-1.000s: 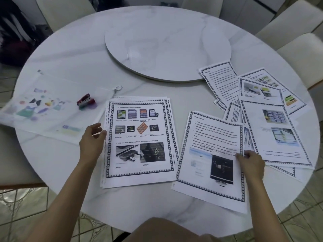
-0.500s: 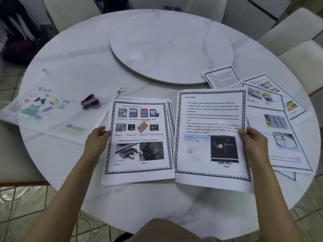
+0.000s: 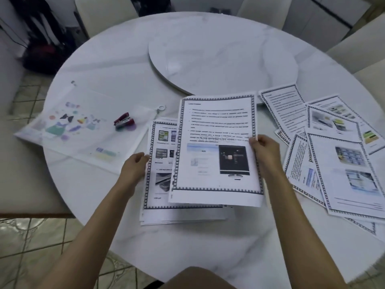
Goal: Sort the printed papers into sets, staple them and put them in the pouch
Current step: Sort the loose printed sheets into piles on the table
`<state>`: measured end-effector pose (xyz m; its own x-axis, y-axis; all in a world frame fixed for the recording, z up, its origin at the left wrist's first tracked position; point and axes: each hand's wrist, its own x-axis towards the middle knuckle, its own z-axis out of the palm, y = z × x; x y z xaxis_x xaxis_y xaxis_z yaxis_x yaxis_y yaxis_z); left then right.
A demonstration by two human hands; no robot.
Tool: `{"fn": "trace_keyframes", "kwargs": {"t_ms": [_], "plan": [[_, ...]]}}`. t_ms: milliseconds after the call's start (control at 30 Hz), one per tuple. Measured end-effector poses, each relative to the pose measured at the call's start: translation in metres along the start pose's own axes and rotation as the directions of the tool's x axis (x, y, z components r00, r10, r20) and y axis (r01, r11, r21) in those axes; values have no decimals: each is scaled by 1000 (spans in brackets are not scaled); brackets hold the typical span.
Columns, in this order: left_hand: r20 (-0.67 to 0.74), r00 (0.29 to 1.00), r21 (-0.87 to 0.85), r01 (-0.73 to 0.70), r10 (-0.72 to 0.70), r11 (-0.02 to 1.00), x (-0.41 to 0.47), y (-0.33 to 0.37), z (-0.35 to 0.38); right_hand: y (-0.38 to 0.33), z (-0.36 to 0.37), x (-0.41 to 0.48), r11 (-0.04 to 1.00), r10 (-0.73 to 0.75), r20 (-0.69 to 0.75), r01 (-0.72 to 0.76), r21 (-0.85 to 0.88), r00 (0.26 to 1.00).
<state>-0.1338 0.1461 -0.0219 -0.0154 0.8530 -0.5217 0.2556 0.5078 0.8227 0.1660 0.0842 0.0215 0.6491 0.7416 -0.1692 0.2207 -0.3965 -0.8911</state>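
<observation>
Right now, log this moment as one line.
phase: sorting | right hand: holds monitor page above stack | left hand: holds stack edge | stapler: unused, on pouch | loose pages: spread at right

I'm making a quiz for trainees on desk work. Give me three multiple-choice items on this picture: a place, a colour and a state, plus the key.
1. Where does the stapler lie?
A. on the pouch, left of the stack
B. on the turntable
C. on the loose sheets

2. What colour is the stapler?
A. blue
B. red
C. yellow

3. What is the right hand doing?
A. lying flat on the table
B. pinching the sheet with the monitor picture
C. holding the stapler

Key: 1 A, it sits on the clear printed pouch; 2 B, its body is red; 3 B, it grips that sheet's right edge.
</observation>
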Motion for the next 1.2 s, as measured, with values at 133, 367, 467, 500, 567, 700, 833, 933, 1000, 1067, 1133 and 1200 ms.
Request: {"fn": "trace_keyframes", "kwargs": {"t_ms": [133, 367, 467, 500, 567, 700, 833, 933, 1000, 1067, 1133, 1200], "plan": [[10, 999, -30, 31, -31, 999, 4, 0, -2, 16, 40, -8, 995, 33, 71, -27, -91, 997], [64, 997, -31, 37, -35, 999, 12, -1, -2, 34, 80, -27, 921, -8, 40, 23, -388, 999], [68, 997, 14, 23, -23, 1000, 16, -1, 3, 35, 85, -33, 883, 58, -44, -72, -464, 997], [76, 997, 40, 16, -19, 999, 15, 1, 6, 34, 86, -34, 884, 90, -33, -95, -458, 995], [80, 997, 103, 5, -14, 995, 15, 5, 13, 31, 88, -34, 895, 167, -3, -153, -420, 986], [98, 995, 182, -9, -9, 983, 7, 8, 28, 34, 86, -28, 904, 269, 28, -242, -351, 963], [45, 994, 194, -109, 102, 975, -1, 2, 34, 42, 79, -27, 953, 211, 110, -180, -242, 971], [57, 975, 171, -222, 215, 960, -14, 0, 39, 38, 67, -36, 993, 98, 151, -87, -79, 984], [56, 949, 151, -316, 311, 937, -23, 6, 41, 34, 57, -40, 1000, 9, 136, -6, -23, 991], [37, 904, 125, -427, 426, 895, -35, 20, 43, 25, 47, -41, 995, -98, 104, 96, 21, 990], [5, 838, 77, -545, 546, 835, -49, 41, 46, 10, 34, -42, 975, -217, 38, 214, 64, 975], [-31, 777, 15, -629, 629, 777, -64, 61, 48, -10, 21, -44, 945, -305, -41, 308, 106, 951]]}}
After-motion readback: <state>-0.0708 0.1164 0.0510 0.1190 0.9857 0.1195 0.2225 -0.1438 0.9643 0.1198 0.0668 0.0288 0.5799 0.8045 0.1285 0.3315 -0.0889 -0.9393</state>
